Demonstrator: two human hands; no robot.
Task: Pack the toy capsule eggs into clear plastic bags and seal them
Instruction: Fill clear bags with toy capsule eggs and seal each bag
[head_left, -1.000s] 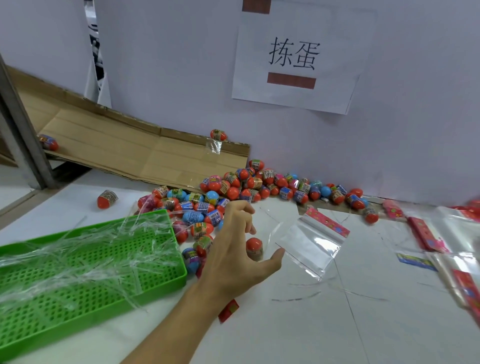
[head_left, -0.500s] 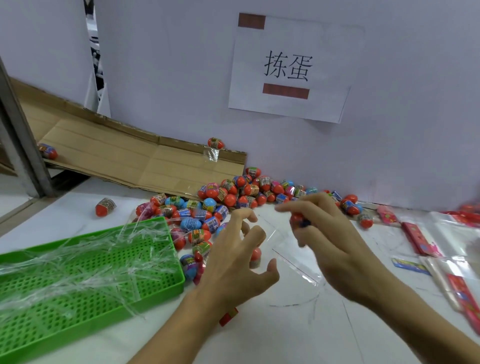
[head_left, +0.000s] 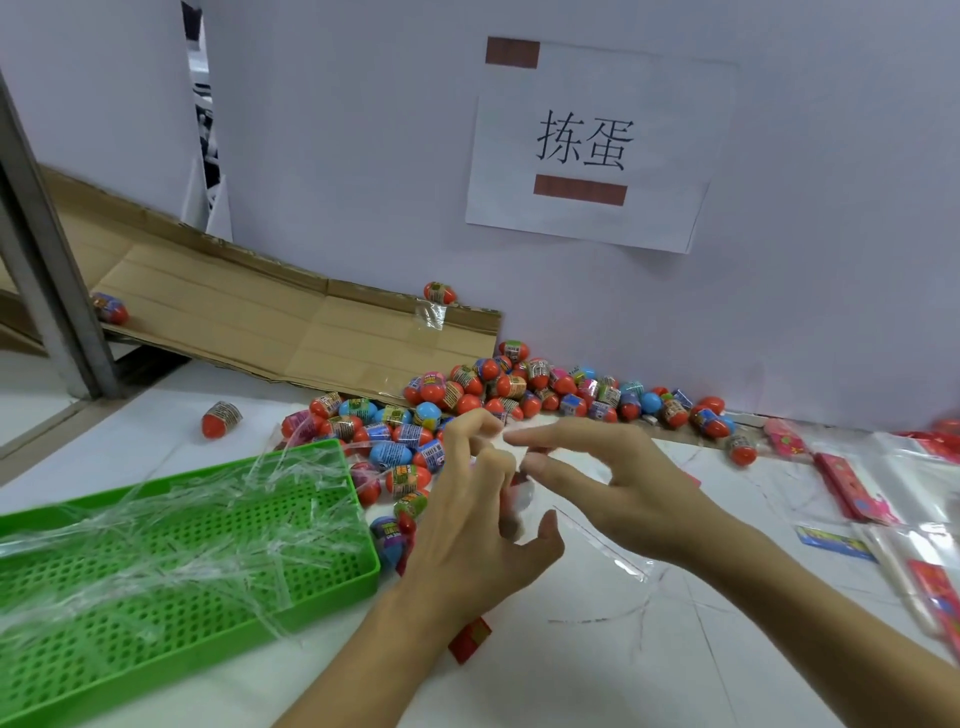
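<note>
A big pile of red and blue capsule eggs (head_left: 519, 389) lies against the back wall. My two hands meet in front of it over a clear plastic bag (head_left: 602, 543) that trails to the right on the white table. My left hand (head_left: 478, 525) has curled fingers pinching the bag's mouth. My right hand (head_left: 618, 483) reaches left to that mouth with fingers stretched; a bit of red egg shows under them. Between both hands a red egg (head_left: 519, 491) shows blurred behind the plastic.
A green perforated tray (head_left: 78, 649) holding clear strips fills the left front. Flattened cardboard (head_left: 234, 322) leans at the back left, one egg (head_left: 439, 292) on its edge. A stray egg (head_left: 221, 418) lies alone. Red header cards and bags (head_left: 852, 483) lie right.
My right hand came in from the right pinching an egg and has moved left to meet my left hand. My left hand's fingers have curled onto the bag's mouth.
</note>
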